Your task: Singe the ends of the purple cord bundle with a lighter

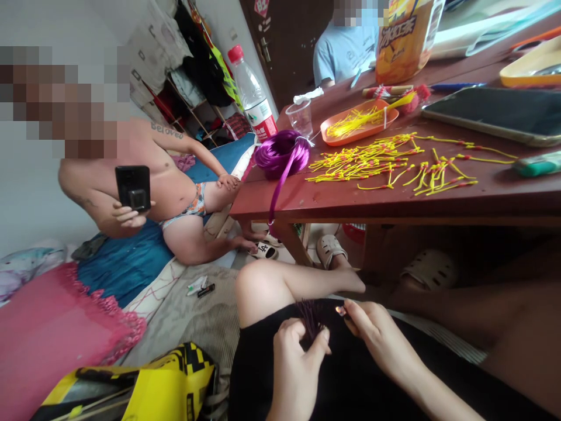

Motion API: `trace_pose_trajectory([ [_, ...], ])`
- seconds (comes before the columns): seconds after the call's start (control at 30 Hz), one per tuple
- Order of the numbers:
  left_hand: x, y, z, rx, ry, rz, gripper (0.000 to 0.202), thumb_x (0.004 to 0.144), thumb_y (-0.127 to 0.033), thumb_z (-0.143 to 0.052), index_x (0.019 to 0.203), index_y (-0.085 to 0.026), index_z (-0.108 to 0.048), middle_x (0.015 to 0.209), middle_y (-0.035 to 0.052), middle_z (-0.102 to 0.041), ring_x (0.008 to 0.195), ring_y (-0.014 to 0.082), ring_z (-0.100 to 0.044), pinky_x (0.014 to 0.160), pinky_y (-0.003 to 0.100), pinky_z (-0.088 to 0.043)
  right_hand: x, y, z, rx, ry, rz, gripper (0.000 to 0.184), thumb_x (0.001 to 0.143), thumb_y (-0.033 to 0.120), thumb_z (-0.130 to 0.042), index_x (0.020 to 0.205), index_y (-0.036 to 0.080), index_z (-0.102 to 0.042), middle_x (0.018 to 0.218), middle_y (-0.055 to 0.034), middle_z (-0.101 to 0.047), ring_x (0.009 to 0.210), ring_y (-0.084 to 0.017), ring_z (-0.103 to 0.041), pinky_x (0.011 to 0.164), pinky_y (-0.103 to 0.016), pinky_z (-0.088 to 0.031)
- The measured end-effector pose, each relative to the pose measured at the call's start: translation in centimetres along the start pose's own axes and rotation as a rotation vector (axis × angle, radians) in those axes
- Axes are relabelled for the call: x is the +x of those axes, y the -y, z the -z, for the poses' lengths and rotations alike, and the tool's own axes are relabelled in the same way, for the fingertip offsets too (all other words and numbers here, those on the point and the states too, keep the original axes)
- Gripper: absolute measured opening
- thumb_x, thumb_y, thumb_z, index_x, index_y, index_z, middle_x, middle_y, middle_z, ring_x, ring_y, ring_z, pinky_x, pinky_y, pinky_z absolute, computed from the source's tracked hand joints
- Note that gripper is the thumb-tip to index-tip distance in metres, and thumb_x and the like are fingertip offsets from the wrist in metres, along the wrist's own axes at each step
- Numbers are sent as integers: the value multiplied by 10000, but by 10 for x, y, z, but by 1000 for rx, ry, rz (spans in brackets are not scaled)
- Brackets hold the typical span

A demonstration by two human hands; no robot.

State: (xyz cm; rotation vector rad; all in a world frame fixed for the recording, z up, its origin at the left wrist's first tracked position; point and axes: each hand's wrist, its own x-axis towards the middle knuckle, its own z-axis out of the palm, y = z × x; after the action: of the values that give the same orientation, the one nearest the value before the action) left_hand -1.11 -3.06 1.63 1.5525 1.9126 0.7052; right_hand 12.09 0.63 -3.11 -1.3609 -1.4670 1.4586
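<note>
My left hand (300,356) is closed around a bunch of dark purple cords (310,318), held over the black cloth on my lap. Their loose ends fan upward past my thumb and fingers. Just to the right, my right hand (370,327) grips what appears to be a lighter (340,311). Only its tip shows, with a small bright orange spot; the rest is hidden in my fingers. A gap separates that tip from the cords. On the table above lies a coil of purple cord (280,155), one strand hanging over the edge.
Yellow knotted strings (368,161) lie on the red table (333,202), near an orange tray (339,140), a plastic cup (300,117), a cola bottle (252,93) and a phone (495,114). Left, a person (175,181) sits on a bed; another person (344,49) is behind the table.
</note>
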Motion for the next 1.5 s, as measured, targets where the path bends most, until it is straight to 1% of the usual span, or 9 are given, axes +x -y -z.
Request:
trace_pose_trajectory([
  [0.13,2,0,1,-202,39,72,281,732,-273,-544,476,-160,-571,517,24,-592,562,167,-536,586,249,-392,0,2,2,209,-43,-45,440,826,486,-263,487,207,-293,473,50,-262,452,-111,-257,444,-237,-223],
  [0.23,3,-4,1,-424,31,154,275,711,-284,-574,469,-152,-561,488,10,-563,523,140,-498,555,229,-382,1,2,1,422,-3,-33,449,818,500,-279,553,181,-451,450,58,-298,429,-106,-286,430,-225,-236],
  [0.37,3,-10,-1,-589,-18,239,229,664,-290,-621,496,-145,-564,462,-7,-529,495,123,-463,521,216,-364,1,3,-5,519,59,-6,320,638,459,-594,667,141,-579,482,51,-395,444,-97,-336,441,-224,-280],
  [0.47,2,-12,-2,-642,-7,240,220,656,-289,-627,506,-139,-570,472,-3,-536,500,124,-471,537,224,-373,-2,5,-8,538,37,-46,318,556,400,-674,719,131,-624,508,29,-467,486,-125,-418,487,-247,-339],
  [0.7,2,-9,-6,-622,8,211,215,663,-277,-620,507,-133,-583,465,-3,-534,477,115,-444,505,218,-345,-5,10,-6,575,-60,-29,252,552,360,-687,668,138,-656,585,-2,-553,532,-144,-482,509,-250,-381],
  [0.9,2,-9,-5,-581,27,201,244,658,-297,-620,480,-135,-579,444,0,-540,470,118,-442,500,224,-338,-5,10,-6,601,-71,-36,238,576,371,-675,624,141,-637,464,43,-438,401,-82,-340,383,-215,-269],
  [1.03,2,-8,-5,-561,25,182,266,663,-300,-615,460,-131,-580,434,-1,-543,462,114,-437,493,222,-330,-5,9,-5,615,-95,-42,252,566,376,-682,645,141,-637,433,57,-405,396,-81,-338,384,-215,-269],
  [1.27,3,-9,-6,-498,42,152,195,681,-280,-612,589,-110,-640,450,4,-570,457,125,-488,482,217,-372,-5,20,-7,644,42,-110,302,529,374,-704,688,131,-622,485,28,-527,411,-102,-452,428,-231,-356],
  [1.5,0,-7,-6,-482,55,120,183,715,-251,-583,608,-116,-644,545,28,-634,562,163,-562,547,228,-426,-4,18,-8,616,47,-127,295,554,400,-685,611,117,-623,411,41,-462,377,-75,-358,371,-209,-246],
])
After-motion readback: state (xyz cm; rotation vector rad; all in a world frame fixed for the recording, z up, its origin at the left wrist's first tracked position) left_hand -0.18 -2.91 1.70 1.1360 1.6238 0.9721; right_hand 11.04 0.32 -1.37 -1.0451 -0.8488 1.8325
